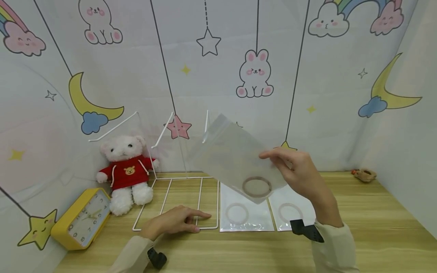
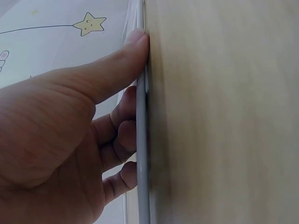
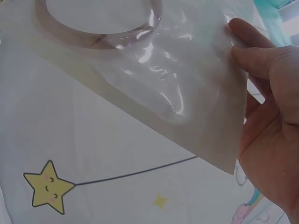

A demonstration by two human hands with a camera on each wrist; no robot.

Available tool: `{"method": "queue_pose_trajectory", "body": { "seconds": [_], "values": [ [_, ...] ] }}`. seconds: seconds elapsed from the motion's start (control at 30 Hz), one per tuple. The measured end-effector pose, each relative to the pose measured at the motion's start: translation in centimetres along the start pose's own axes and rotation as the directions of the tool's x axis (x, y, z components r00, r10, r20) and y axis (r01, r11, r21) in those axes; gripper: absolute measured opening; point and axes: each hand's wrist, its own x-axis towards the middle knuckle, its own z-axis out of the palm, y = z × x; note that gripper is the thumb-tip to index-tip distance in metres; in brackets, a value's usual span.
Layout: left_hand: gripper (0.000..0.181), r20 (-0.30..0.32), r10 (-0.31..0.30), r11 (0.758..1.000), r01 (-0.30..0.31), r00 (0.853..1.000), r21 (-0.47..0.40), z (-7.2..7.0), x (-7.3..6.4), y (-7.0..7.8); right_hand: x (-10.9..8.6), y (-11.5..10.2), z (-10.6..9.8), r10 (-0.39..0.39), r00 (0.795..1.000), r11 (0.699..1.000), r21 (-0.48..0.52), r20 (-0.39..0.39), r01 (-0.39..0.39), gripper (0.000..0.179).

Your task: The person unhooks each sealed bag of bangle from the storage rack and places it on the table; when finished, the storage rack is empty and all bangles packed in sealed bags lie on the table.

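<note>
My right hand (image 1: 297, 172) pinches the edge of a clear plastic bag (image 1: 228, 151) between thumb and fingers, holding it tilted above the table. A brownish ring, like a bangle (image 3: 77, 41), lies inside it at the low corner. My left hand (image 1: 177, 220) rests at the front of a white wire rack (image 1: 175, 178), its index finger stretched over the base and its thumb touching the front wire (image 2: 142, 140). Its other fingers are loosely bent. Two more bags, a left one (image 1: 247, 223) and a right one (image 1: 300, 197), lie flat beside the rack, each with a pale ring.
White prongs (image 1: 162, 131) stick out at the rack's top. A white teddy bear in a red hoodie (image 1: 128, 172) sits behind the rack's left side, near a yellow clock (image 1: 82, 220). A small brown object (image 1: 364, 175) lies at the back right of the wooden table (image 1: 375, 235).
</note>
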Motion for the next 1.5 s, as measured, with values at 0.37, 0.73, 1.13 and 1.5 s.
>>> {"method": "queue_pose_trajectory", "body": {
  "seconds": [0.37,0.73,1.13,1.5],
  "values": [
    [0.046,0.005,-0.005,1.0,0.005,1.0,-0.006,0.0,0.0,-0.2,0.1,-0.5,-0.2,-0.011,1.0,0.999,0.047,0.003,0.011,0.034],
    [0.046,0.005,0.002,1.0,-0.002,1.0,-0.006,0.1,0.0,-0.3,0.0,-0.8,-0.6,0.013,1.0,0.996,0.087,-0.001,-0.012,0.034],
    [0.046,0.009,0.002,1.0,-0.002,1.0,-0.01,0.0,0.1,-0.4,-0.5,-0.2,-1.8,0.009,0.998,0.996,0.087,-0.061,-0.004,0.034],
    [0.046,0.011,-0.006,1.0,0.006,1.0,-0.007,0.0,0.1,-0.2,-1.3,0.2,-3.9,0.078,0.993,0.996,0.041,-0.086,-0.074,0.032]
  ]
}}
